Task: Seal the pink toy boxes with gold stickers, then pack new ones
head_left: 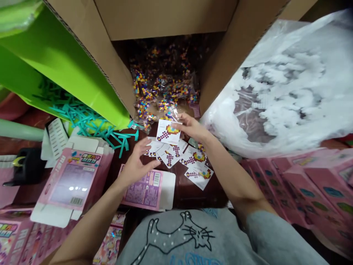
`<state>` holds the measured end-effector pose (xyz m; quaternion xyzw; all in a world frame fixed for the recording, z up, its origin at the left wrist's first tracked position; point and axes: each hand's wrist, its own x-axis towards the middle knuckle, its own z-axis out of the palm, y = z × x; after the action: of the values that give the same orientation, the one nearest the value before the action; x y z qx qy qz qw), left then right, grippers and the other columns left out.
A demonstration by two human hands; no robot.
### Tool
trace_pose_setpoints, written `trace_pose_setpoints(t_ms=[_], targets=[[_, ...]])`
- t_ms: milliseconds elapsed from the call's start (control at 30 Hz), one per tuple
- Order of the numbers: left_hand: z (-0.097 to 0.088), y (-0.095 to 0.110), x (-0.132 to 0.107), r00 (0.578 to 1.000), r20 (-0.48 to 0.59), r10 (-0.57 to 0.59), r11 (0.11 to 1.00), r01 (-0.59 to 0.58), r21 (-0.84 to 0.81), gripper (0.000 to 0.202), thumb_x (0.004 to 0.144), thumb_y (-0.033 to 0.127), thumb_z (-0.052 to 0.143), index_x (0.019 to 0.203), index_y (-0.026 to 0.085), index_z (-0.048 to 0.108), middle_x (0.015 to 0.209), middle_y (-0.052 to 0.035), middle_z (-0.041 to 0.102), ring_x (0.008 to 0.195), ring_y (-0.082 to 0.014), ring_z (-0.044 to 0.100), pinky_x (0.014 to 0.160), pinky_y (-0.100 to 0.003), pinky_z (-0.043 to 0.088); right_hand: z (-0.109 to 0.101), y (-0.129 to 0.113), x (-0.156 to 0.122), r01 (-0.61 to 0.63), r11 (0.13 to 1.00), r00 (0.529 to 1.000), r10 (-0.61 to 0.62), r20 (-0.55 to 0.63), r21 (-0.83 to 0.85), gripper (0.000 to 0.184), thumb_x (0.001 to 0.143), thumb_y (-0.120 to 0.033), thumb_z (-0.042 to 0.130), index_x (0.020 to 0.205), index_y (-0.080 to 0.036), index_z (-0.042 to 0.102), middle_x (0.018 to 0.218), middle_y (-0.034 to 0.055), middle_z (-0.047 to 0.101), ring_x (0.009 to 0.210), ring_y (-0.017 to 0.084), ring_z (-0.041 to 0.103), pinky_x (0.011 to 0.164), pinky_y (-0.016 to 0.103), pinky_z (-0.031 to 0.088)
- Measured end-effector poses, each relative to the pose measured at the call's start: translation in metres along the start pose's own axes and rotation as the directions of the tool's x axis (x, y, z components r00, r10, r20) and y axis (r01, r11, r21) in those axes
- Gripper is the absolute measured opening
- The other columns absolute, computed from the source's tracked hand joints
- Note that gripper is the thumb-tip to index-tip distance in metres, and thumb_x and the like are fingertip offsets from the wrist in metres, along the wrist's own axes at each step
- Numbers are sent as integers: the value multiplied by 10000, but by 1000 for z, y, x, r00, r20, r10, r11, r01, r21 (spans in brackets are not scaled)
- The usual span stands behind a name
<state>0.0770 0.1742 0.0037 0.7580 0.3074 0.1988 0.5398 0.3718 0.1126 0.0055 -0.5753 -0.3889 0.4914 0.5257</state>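
Note:
Between thumb and fingers, my right hand (191,127) pinches a small white card (164,129) printed with a pixel-pattern picture. My left hand (135,162) is open, its fingers apart, just left of a spread of similar loose cards (168,156) on the dark table. Below that hand lies a flattened pink-and-purple box (145,189) with a white flap. Just beyond the held card are clear bags of tiny coloured beads or blocks (168,88), piled in the mouth of a cardboard box (168,18).
On the left, teal plastic hammer-shaped pieces (85,116) spill from a green bin (66,62). Nearer stands a stack of flat pink boxes (74,176) beside a black tape dispenser (27,165). At right sit a plastic bag of white pieces (286,81) and rows of pink boxes (303,184).

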Motion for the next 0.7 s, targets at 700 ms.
trace_pose_setpoints(t_ms=[700], targets=[[227,176,190,593,496,635,515,-803,301,504,1030,342,653,1496,188,540,1638,-172,524,1573,-316,454,1337,-507,372,-36,80,-215,198,960,911,-255,-325,-198,326,1065,-472,630,1283,-233,585,1215,71,680,1152,217,662,1067,387,542]])
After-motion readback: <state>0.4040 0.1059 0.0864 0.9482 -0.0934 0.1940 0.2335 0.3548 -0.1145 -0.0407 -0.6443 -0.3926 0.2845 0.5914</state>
